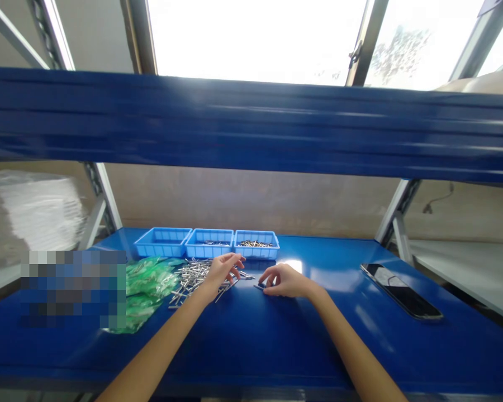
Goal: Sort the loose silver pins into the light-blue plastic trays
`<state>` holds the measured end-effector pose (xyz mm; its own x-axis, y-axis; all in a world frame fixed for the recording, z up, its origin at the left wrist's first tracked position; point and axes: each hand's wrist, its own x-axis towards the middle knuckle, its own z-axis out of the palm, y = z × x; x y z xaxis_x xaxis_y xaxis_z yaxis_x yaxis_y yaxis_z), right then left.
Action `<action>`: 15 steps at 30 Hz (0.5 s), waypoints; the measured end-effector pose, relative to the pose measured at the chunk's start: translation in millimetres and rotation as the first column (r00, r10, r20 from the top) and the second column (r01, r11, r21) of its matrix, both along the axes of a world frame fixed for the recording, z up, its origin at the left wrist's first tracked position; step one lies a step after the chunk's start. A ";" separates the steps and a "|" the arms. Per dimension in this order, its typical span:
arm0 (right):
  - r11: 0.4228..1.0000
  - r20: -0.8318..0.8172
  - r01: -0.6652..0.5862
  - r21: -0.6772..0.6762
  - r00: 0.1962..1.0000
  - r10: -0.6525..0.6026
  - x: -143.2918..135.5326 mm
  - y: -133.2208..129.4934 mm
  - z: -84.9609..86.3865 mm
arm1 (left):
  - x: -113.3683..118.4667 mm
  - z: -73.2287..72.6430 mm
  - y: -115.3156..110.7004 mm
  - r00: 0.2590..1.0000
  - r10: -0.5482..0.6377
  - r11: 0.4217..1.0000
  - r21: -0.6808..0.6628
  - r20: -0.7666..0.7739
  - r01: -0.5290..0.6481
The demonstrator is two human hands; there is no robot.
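A pile of thin silver metal rods lies on the blue shelf top. My left hand hovers over the right side of this pile, its fingers loosely bent and apart, with nothing visible in them. To its right, my right hand is low over the surface, thumb and fingertips closing on one short metal rod whose end sticks out to the left. Behind the hands stand three light blue trays in a row: the left tray shows nothing inside, the middle tray holds silver pieces, the right tray brass-coloured ones.
Green plastic bags lie left of the pile, beside a pixelated patch. A black phone rests at the right. A blue shelf beam crosses overhead, with metal uprights at both sides. White wrapped material stands at far left.
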<state>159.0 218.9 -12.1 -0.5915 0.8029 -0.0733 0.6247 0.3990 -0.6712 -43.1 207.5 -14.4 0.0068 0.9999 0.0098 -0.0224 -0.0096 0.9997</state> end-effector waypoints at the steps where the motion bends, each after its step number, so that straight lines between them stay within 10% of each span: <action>1: 0.999 0.006 0.008 0.041 1.000 -0.009 -1.9 -0.3 -1.0 | 1.8 -0.3 -1.1 0.998 -0.004 0.999 0.045 -0.068 0.007; 7: 0.939 0.070 0.144 0.313 0.982 -0.174 -9.0 -0.9 -6.1 | 4.2 -11.0 0.3 0.905 0.130 0.914 0.402 -0.405 0.049; 15: 0.863 -0.135 0.236 0.446 0.971 -0.196 -16.5 -1.6 -2.5 | -1.0 -17.6 1.5 0.758 0.163 0.906 0.401 -0.631 0.139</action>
<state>142.5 217.3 -14.6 -0.3870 0.8432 0.3731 0.6813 0.5342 -0.5005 -44.1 209.0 -32.0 0.1505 0.9028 0.4029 0.6186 -0.4039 0.6739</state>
